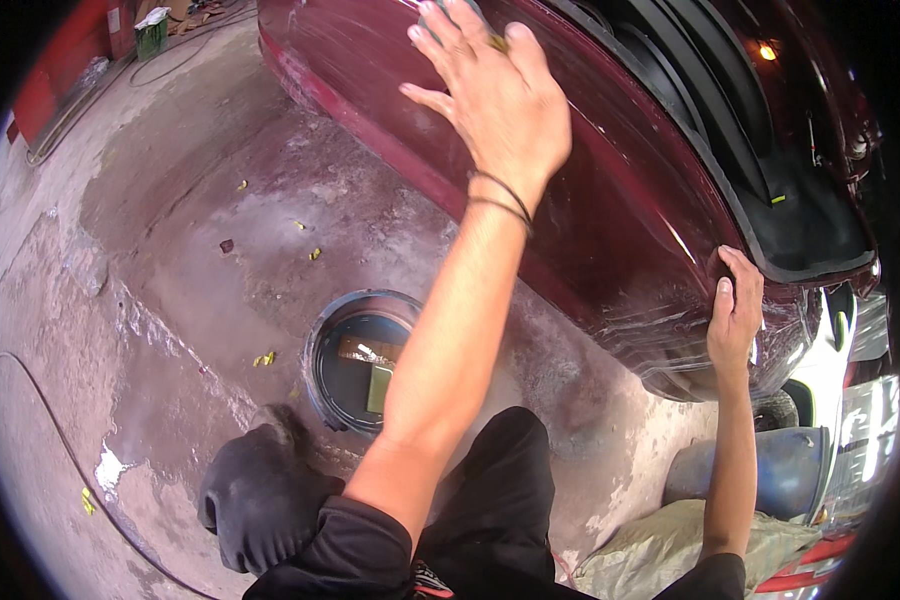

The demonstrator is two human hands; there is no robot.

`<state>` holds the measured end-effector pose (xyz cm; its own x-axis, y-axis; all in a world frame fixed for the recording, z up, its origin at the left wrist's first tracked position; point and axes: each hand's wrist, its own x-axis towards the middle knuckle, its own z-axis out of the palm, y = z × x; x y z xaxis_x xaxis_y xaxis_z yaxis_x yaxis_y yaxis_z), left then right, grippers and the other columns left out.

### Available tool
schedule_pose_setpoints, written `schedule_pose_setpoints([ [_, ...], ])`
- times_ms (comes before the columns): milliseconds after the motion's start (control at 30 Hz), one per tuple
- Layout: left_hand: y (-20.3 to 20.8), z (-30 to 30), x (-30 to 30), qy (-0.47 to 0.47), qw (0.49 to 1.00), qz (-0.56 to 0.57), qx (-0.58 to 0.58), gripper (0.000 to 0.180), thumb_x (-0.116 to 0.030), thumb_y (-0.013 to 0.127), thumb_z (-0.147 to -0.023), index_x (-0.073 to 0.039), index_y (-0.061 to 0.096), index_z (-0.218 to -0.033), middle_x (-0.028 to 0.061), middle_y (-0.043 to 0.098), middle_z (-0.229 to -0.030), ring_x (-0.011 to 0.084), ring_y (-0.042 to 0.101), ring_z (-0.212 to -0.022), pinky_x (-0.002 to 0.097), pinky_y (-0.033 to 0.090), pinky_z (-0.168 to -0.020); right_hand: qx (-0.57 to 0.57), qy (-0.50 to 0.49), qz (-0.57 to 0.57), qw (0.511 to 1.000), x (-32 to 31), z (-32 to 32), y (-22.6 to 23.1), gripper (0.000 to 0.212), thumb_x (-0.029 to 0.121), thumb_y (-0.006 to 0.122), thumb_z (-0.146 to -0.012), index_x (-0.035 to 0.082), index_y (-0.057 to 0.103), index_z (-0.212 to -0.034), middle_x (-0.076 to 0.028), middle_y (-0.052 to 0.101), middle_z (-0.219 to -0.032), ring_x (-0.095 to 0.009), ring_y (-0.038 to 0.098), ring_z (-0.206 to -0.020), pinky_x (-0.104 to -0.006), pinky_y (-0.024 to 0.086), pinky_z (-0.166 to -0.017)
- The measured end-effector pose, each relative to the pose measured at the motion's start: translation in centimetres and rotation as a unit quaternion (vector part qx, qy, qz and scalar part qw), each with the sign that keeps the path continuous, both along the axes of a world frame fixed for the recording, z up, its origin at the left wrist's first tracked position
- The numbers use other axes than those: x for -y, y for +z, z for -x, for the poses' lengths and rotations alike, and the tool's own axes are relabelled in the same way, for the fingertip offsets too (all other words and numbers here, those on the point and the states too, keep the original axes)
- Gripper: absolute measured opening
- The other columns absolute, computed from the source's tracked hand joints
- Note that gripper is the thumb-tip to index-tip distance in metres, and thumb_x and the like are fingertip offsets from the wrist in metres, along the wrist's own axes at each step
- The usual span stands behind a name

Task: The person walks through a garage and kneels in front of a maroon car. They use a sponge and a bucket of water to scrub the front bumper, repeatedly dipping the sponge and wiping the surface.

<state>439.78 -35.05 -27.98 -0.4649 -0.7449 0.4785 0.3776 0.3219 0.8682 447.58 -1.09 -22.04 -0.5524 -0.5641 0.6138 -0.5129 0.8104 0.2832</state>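
Note:
A wet, dark red car body panel (610, 210) spans the upper middle and right. On it lies my left hand (510, 105), a dark band round the wrist, fingers spread and the little finger standing out. Between its thumb and index finger shows a bit of something greenish-yellow, mostly hidden under the palm; I cannot tell its kind. My right hand (735, 315) rests on the panel's near right corner with fingers extended, holding nothing. Below my left forearm stands a round dark bucket (315, 365) of water, partly covered by the arm. A pale rectangle shows in the water.
Black trim (710, 120) runs along the panel's far side. A blue barrel (690, 470) and a pale sack (640, 555) lie at the lower right. A dark hose (45, 410) crosses the wet concrete floor (190, 260) at left, among small yellow scraps (263, 359).

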Motion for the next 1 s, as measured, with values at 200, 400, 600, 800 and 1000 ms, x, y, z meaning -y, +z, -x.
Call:
schedule_pose_setpoints([
  [200,-3.1,-5.0,-8.8,-0.067,0.995,0.069,0.021,0.076,-0.035,0.039,-0.113,0.008,0.011,-0.169,0.0327,0.004,-0.177,0.0547,0.002,-0.163,0.0753,0.002,-0.124,-0.007,-0.013,-0.008,1.0,-0.8,-0.3,-0.4,0.035,0.013,0.048,-0.107,-0.001,0.066,-0.134,-0.019,0.068,-0.136,-0.038,0.061,-0.128,-0.0459,0.044,-0.114],
  [400,-0.4,0.7,1.5,-0.026,0.999,-0.037,0.002,0.076,-0.041,0.038,-0.114,0.007,0.016,-0.168,0.0358,0.014,-0.174,0.0563,0.009,-0.162,0.076,0.002,-0.124,-0.004,-0.015,-0.022,1.0,0.1,-0.3,-0.1,0.036,0.008,0.046,-0.106,-0.002,0.064,-0.135,-0.02,0.065,-0.138,-0.036,0.06,-0.131,-0.0444,0.044,-0.115],
  [600,-3.9,-5.5,-10.3,-0.078,0.993,0.088,0.028,0.081,-0.034,0.044,-0.109,0.012,0.012,-0.168,0.0357,0.005,-0.176,0.0572,0.001,-0.162,0.0742,0.002,-0.124,-0.005,-0.016,-0.007,1.0,-0.3,-0.1,-0.3,0.035,0.013,0.047,-0.108,-0.001,0.066,-0.133,-0.021,0.067,-0.136,-0.038,0.061,-0.127,-0.0457,0.043,-0.115],
  [800,-2.7,-3.7,-6.9,-0.042,0.993,0.107,0.011,0.078,-0.033,0.044,-0.11,0.008,0.014,-0.169,0.0313,0.008,-0.177,0.0543,0.003,-0.163,0.0793,0.0,-0.121,-0.006,-0.013,-0.015,1.0,-0.5,-0.4,-0.2,0.036,0.013,0.046,-0.108,-0.001,0.065,-0.135,-0.02,0.066,-0.137,-0.038,0.06,-0.129,-0.0459,0.043,-0.115],
  [1000,-5.6,-3.4,-6.7,-0.059,0.995,0.075,0.01,0.075,-0.032,0.044,-0.11,-0.007,0.013,-0.174,0.0183,0.01,-0.181,0.0446,0.004,-0.167,0.0768,0.0,-0.123,-0.004,-0.024,-0.011,1.0,-0.6,-0.4,-0.4,0.036,0.013,0.046,-0.108,0.0,0.065,-0.136,-0.02,0.066,-0.138,-0.037,0.06,-0.13,-0.0453,0.042,-0.116],
])
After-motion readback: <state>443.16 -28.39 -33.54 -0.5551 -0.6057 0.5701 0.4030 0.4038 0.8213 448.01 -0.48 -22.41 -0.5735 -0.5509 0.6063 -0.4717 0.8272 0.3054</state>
